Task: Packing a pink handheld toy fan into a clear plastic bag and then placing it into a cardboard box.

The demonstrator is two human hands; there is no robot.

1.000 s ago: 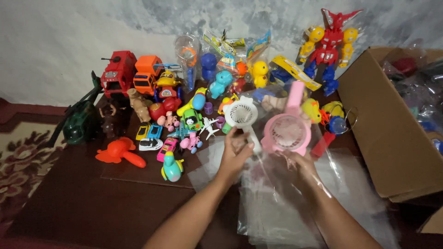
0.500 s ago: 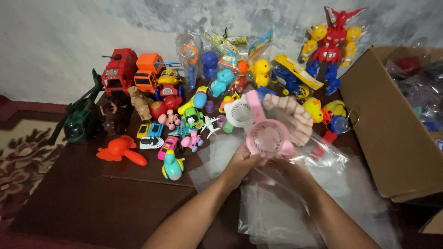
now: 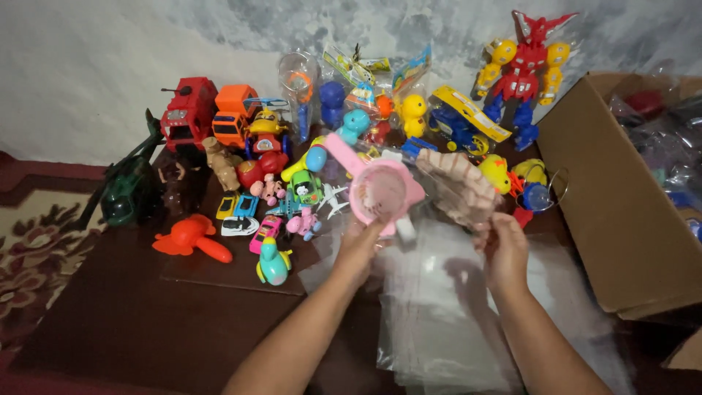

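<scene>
My left hand (image 3: 360, 250) grips a pink handheld toy fan (image 3: 378, 189) just below its round head, tilted with the handle pointing up-left. My right hand (image 3: 504, 247) pinches the edge of a clear plastic bag (image 3: 457, 192) that is stretched beside and partly over the fan. A stack of clear plastic bags (image 3: 439, 322) lies on the dark table (image 3: 110, 322) under both hands. Whether the fan is inside the bag I cannot tell.
Many small toys crowd the table's far half: a red truck (image 3: 189, 113), orange truck (image 3: 235, 117), green helicopter (image 3: 128, 190), orange toy (image 3: 191, 240), yellow ducks (image 3: 413, 113), red-and-yellow robot (image 3: 525, 62). An open cardboard box (image 3: 621, 197) with bagged toys stands at right. A patterned rug (image 3: 29, 241) lies left.
The pink fan was lifted off the table and turned toward the left. My right hand moved out to the right, pulling the clear bag open beside it.
</scene>
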